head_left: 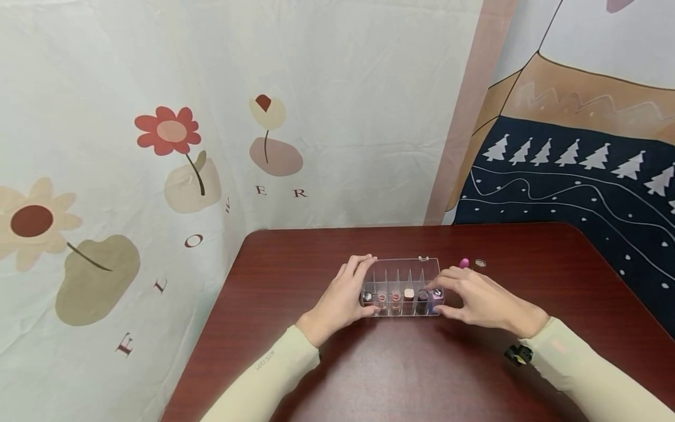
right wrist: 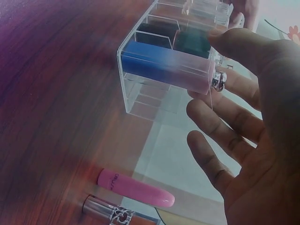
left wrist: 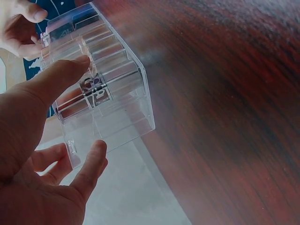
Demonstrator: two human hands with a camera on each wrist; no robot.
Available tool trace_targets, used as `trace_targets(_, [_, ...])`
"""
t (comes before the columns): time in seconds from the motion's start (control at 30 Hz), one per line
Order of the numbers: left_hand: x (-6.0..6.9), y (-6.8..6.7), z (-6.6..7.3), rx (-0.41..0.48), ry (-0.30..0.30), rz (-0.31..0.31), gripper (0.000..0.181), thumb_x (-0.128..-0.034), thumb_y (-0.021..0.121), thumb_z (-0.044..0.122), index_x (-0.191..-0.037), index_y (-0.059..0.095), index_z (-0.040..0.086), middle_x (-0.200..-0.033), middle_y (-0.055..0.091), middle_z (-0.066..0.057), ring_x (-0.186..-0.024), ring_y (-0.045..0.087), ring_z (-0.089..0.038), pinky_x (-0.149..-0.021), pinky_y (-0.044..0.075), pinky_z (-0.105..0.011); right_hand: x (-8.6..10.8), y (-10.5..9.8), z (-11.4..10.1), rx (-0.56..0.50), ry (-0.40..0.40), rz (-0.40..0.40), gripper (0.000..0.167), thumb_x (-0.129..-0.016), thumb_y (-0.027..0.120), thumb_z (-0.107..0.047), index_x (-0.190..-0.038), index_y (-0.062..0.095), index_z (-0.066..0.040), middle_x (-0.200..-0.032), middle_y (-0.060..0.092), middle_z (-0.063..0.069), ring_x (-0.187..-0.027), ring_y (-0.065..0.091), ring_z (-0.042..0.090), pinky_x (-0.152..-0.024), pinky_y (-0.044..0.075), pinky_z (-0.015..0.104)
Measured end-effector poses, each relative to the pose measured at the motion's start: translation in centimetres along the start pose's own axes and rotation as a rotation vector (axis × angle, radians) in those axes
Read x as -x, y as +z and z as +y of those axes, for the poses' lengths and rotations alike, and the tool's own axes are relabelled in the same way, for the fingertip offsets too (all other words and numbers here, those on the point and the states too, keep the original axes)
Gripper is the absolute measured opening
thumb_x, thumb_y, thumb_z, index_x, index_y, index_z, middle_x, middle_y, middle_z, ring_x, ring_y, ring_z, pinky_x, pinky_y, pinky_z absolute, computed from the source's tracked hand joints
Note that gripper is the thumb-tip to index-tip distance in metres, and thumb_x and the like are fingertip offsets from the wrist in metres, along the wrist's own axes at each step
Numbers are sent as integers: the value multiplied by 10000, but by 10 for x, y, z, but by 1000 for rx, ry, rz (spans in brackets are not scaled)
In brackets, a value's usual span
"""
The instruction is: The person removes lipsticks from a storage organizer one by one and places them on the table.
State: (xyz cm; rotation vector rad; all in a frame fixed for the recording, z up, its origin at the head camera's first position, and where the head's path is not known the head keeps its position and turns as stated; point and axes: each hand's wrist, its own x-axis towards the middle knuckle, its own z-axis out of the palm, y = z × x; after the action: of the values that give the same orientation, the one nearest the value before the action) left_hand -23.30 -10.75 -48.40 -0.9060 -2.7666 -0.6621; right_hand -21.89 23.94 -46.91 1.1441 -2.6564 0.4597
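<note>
A clear plastic lipstick organizer [head_left: 403, 273] with upright dividers stands on the table, with several lipstick tubes in its slots. My left hand [head_left: 345, 293] grips its left end, thumb at the front and fingers toward the back. Around the right end, my right hand [head_left: 477, 299] holds it between thumb and fingers. A blue-and-lilac tube [right wrist: 164, 68] with a silver knob fills the end slot beside the right hand. Next to it sits a dark green tube [right wrist: 192, 42]. In the left wrist view, a tube with a silver patterned top [left wrist: 96, 89] stands near my left thumb.
Behind the right hand, a pink tube [head_left: 464, 263] and a silver-ended tube [head_left: 480, 263] stand on the dark red wooden table [head_left: 306, 252]. A flower-printed cloth [head_left: 358, 117] hangs along the back and left. Another cloth with white trees [head_left: 569, 153] hangs at the right.
</note>
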Motion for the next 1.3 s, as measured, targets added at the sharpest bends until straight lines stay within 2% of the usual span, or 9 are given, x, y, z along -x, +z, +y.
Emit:
trace_targets(0.27, [0, -2, 1, 6, -1, -4, 1132, -832, 1095, 277, -1743, 454, 75, -1733, 492, -150, -1455, 625, -422, -1232, 595, -512, -1, 1, 2, 6, -4, 10, 328, -957, 973, -249, -1264, 872, -194, -1144, 829, -78, -1036, 760, 82, -932, 697, 410])
trace_targets(0.47, [-1, -2, 2, 4, -13, -13, 1130, -839, 1090, 275, -1748, 447, 86, -1740, 486, -143, -1480, 616, -414, -1234, 597, -511, -2, 2, 1, -3, -7, 26, 262, -980, 949, -197, -1232, 880, -191, -1105, 827, -89, -996, 738, 40, -884, 685, 353])
trace_targets(0.83, [-1, -1, 2, 11, -19, -18, 1135, -840, 1090, 271, -1754, 440, 90, -1746, 480, -140, -1526, 595, -420, -1253, 587, -521, -2, 0, 2, -48, 0, 6, 262, -992, 935, -138, -1245, 880, -180, -1114, 846, -68, -970, 749, 24, -851, 695, 307])
trace_targets(1.3, [0, 0, 2, 13, -16, -5, 1134, -831, 1095, 263, -1745, 449, 82, -1740, 486, -149, -1514, 601, -427, -1242, 594, -522, -2, -2, 0, -79, 9, 31, 249, -1010, 921, -144, -1253, 874, -176, -1144, 853, -63, -1016, 786, 39, -869, 710, 327])
